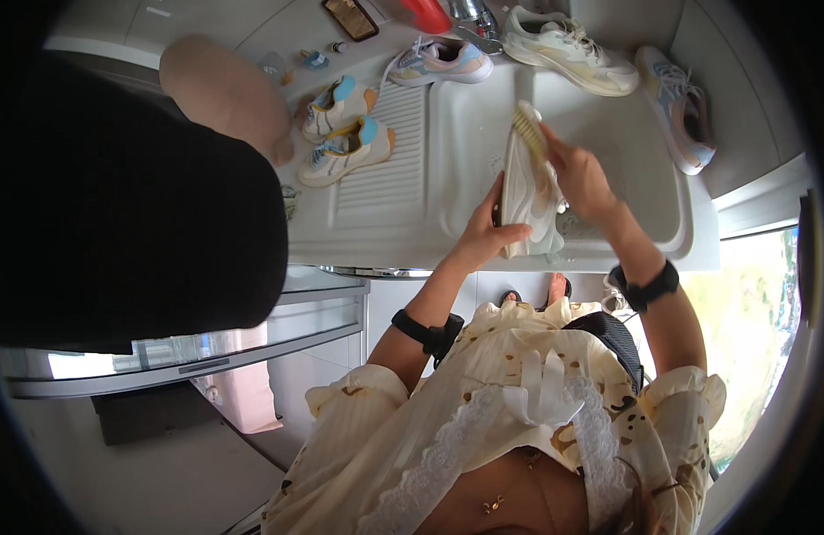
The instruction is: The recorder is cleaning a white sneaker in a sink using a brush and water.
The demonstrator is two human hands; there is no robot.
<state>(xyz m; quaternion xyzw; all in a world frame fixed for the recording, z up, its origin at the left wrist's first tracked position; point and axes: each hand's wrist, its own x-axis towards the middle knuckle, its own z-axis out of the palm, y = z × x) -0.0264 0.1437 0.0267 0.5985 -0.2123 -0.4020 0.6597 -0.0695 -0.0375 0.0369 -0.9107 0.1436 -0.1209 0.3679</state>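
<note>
Over the white double-basin sink (445,194), my left hand (482,231) grips a pale sneaker (519,194) near its lower end, the thumb across its side. The shoe is tilted lengthwise, one end pointing away from me. My right hand (582,177) holds a scrub brush (531,130) with pale bristles, which lie against the far end of the shoe. The brush handle is mostly hidden in my fingers. Some white foam clings to the brush and beside the shoe.
A white sneaker (572,50) and two pastel sneakers, one left (442,61) and one right (679,110), rest on the sink rim. Two blue-heeled shoes (348,150) stand by the ribbed drainboard (382,160). Behind are a faucet (475,17), a red object (426,15) and a phone (350,19).
</note>
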